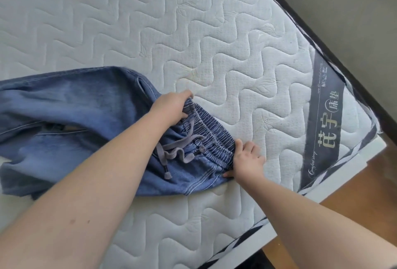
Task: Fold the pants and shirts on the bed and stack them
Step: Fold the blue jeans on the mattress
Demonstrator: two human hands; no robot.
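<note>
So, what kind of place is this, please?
Probably a bedroom: a bare quilted mattress with a printed brand label, wooden floor beside it, and blue pants spread out, held at the waistband by both hands.

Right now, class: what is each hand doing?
Left hand: grips the waistband of the blue pants.
Right hand: pinches the waistband's other end, fingers spread on the mattress.
</note>
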